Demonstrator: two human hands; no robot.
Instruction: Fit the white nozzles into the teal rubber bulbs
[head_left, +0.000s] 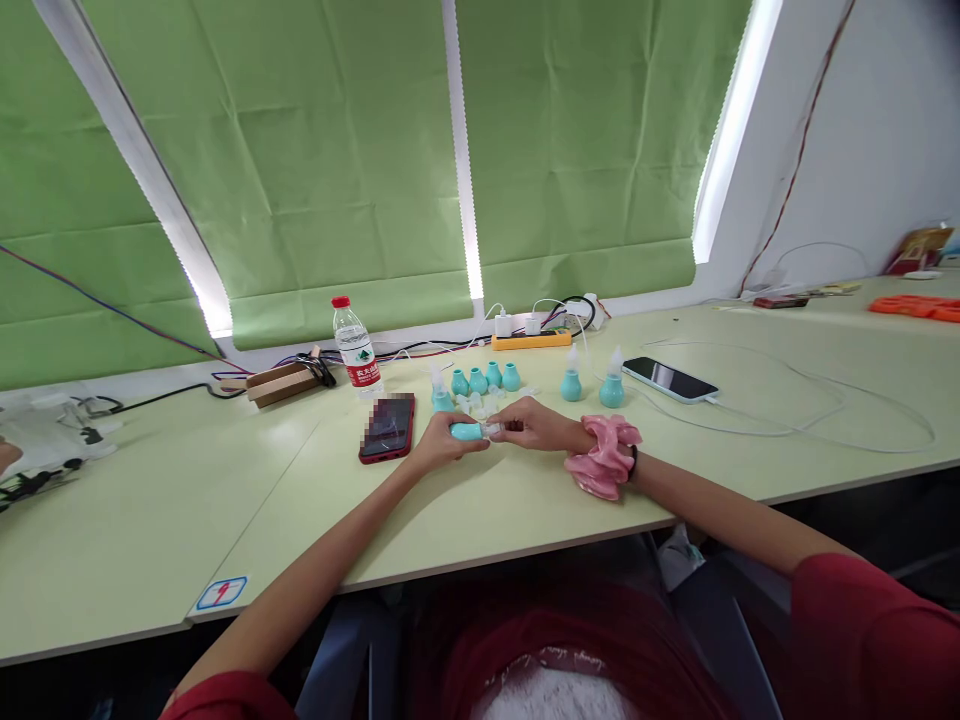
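- My left hand [442, 441] closes around the teal bulb aspirator [466, 431], centre frame; my right hand [537, 425] pinches its clear tip [495, 428].
- Red phone [388, 428] lies just left; spare teal bulbs [484, 379] crowd behind.

single head-worn camera, looks forward and down across pale green table [525, 500], wide lens with bowed edges, left hand [442, 442] and right hand [538, 425] on teal bulb [466, 431] mid-frame, fairly near, green blinds [300, 150] fill top

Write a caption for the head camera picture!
Left hand holds a teal bulb, right hand pinches its clear tip, at a pale green table.
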